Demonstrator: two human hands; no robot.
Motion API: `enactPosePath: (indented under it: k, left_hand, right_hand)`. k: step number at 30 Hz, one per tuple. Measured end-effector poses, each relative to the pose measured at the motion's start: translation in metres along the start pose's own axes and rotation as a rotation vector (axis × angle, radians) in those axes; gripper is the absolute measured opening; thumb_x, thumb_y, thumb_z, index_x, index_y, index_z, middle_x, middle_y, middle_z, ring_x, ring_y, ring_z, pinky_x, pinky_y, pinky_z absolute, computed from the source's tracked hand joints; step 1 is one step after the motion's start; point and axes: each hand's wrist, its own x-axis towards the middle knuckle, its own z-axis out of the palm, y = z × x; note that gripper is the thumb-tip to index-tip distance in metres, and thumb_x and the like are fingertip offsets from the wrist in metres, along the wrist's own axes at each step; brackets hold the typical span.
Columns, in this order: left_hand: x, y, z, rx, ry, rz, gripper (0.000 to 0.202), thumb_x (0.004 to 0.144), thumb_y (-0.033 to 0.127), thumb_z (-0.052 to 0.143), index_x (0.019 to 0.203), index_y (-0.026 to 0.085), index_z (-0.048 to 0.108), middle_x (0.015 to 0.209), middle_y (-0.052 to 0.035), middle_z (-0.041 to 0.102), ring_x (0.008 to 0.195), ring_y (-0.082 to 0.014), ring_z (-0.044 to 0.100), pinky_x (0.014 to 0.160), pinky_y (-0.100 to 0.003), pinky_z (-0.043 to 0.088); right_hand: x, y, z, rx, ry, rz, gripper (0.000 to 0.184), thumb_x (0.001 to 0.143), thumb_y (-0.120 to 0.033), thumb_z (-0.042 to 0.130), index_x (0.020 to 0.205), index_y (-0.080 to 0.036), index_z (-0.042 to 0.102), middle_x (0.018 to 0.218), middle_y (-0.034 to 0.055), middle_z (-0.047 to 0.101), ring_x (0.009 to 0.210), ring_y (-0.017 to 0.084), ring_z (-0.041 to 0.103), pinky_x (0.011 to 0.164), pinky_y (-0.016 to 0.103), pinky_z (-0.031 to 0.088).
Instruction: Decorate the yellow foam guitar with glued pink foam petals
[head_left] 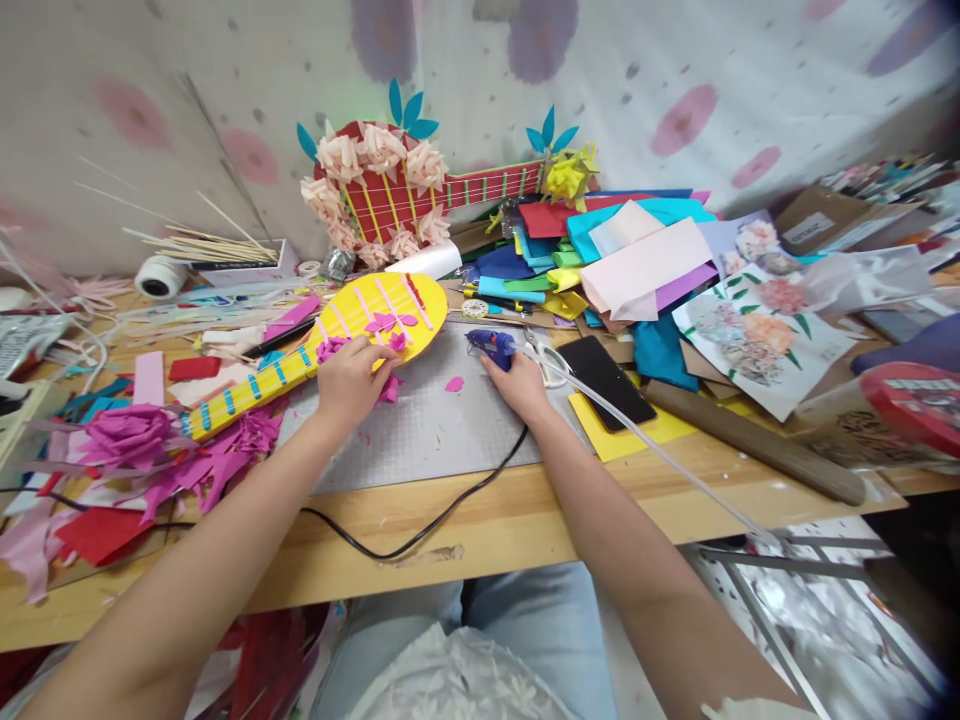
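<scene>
My right hand [521,382] is wrapped around a blue hot glue gun [493,347], its nozzle pointing left; a long translucent glue stick [622,420] runs out behind it. With fingers pinched together, my left hand [351,385] rests at the lower edge of a yellow paper guitar [352,312]. A magenta paper petal [397,342] is at its fingertips, partly hidden by them. More magenta paper pieces [330,348] sit on the guitar's body, beside its pink strips. A single loose petal [454,384] lies on the grey cutting mat [435,440] between my hands.
Behind stands a red guitar [375,200] with pale paper roses. Scissors [551,365], a black phone [607,382] and a wooden rod [754,440] lie at right, before piled coloured paper [645,265]. Magenta scraps [135,435] fill the left. A black cable [420,545] crosses the front edge.
</scene>
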Motion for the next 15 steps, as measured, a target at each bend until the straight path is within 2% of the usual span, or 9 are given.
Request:
enactPosePath:
  k: [8, 15]
  left_hand:
    - [-0.0009, 0.0006, 0.0045, 0.011, 0.027, 0.035, 0.028, 0.084, 0.04, 0.049, 0.076, 0.022, 0.068, 0.071, -0.0063, 0.059, 0.075, -0.0197, 0.058, 0.059, -0.028, 0.033]
    - [-0.0003, -0.0025, 0.0077, 0.027, -0.002, 0.042, 0.025, 0.084, 0.038, 0.05, 0.076, 0.022, 0.068, 0.071, -0.0063, 0.058, 0.076, -0.0201, 0.058, 0.06, -0.029, 0.032]
  right_hand:
    - [-0.0005, -0.0004, -0.0005, 0.006, 0.005, -0.007, 0.043, 0.08, -0.053, 0.05, 0.098, -0.017, 0.065, 0.09, 0.0117, 0.07, 0.087, 0.027, 0.064, 0.073, 0.035, 0.048]
    - [-0.0011, -0.0032, -0.0031, 0.01, -0.019, 0.007, 0.041, 0.08, -0.051, 0.051, 0.097, -0.016, 0.066, 0.091, 0.0122, 0.07, 0.09, 0.028, 0.064, 0.075, 0.035, 0.047]
